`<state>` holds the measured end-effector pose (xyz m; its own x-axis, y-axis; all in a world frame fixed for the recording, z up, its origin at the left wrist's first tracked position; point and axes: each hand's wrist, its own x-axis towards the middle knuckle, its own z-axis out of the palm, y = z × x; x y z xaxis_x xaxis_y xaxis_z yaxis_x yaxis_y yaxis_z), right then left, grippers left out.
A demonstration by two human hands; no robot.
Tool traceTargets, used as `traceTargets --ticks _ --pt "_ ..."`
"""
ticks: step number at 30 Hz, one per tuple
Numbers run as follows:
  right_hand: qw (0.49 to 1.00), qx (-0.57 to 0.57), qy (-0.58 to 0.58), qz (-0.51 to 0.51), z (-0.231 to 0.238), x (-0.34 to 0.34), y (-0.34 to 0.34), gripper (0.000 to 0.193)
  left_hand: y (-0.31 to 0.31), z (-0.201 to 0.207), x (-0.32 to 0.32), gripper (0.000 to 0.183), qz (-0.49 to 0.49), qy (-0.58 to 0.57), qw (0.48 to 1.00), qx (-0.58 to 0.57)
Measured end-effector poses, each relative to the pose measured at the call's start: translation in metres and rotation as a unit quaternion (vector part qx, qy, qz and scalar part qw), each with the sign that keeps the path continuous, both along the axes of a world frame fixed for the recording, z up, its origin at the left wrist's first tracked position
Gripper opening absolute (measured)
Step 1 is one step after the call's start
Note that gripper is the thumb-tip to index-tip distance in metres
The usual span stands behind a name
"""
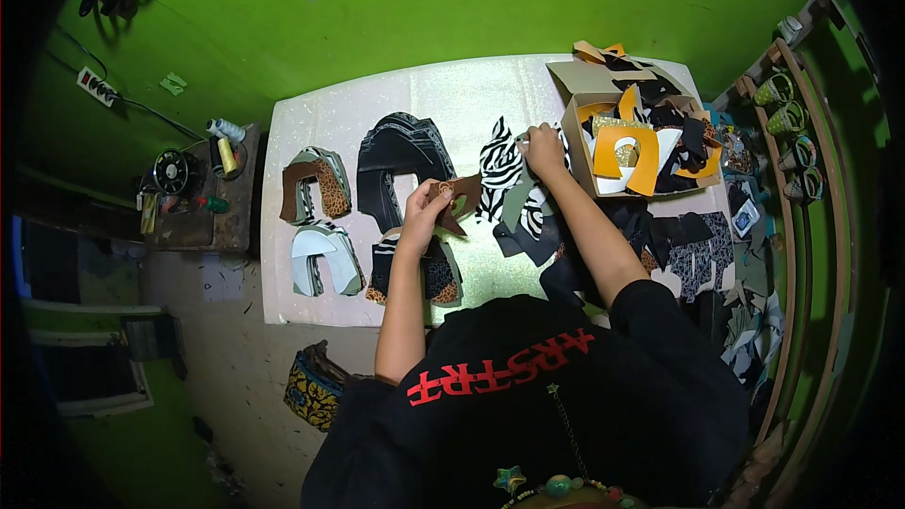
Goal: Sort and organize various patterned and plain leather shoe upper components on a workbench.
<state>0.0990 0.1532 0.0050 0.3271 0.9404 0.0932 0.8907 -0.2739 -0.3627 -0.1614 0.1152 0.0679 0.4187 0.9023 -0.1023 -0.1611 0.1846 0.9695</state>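
My left hand (427,207) pinches a brown cut piece (460,204) of sheet material, its fingers closed on the edge. Beside it, the curled fingers of my right hand (544,153) are closed at the upper edge of zebra-print pieces (501,165). A grey-green strip (517,200) lies over the zebra print. Left of my hands rests a stack of black U-shaped pieces (375,170). Further left are a brown and leopard-print stack (331,183) and a pale blue-white stack (319,259). Another leopard-print and black stack (442,273) sits partly behind my left forearm.
A cardboard box (578,153) full of orange, black and white offcuts stands at the table's right. Dark scraps (538,240) lie under my right forearm. A sewing machine wheel (172,171) and thread spools (226,153) are at left. Sandals (785,117) hang on a right-hand rack.
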Motion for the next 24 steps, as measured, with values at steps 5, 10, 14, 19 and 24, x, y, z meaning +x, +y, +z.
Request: traceTargets --ticks 5,10,14,19,24 --pt "0.997 0.073 0.016 0.029 -0.009 0.007 -0.009 0.019 -0.001 -0.002 -0.001 0.01 0.004 -0.017 1.0 -0.006" --pt "0.996 0.063 0.0 0.059 -0.007 0.005 -0.02 0.021 -0.008 -0.001 -0.004 0.01 0.005 -0.021 1.0 -0.006" --pt "0.999 0.018 -0.013 0.034 -0.001 0.005 -0.017 0.022 -0.016 0.004 -0.005 0.01 0.018 -0.026 0.999 -0.005" --pt "0.998 -0.022 -0.04 0.047 -0.001 0.007 -0.014 0.023 -0.023 0.007 -0.014 0.011 0.032 -0.027 0.999 0.002" --pt "0.997 0.032 -0.037 0.053 -0.002 0.006 -0.02 0.022 -0.027 0.008 -0.017 0.008 0.046 -0.034 0.998 -0.002"
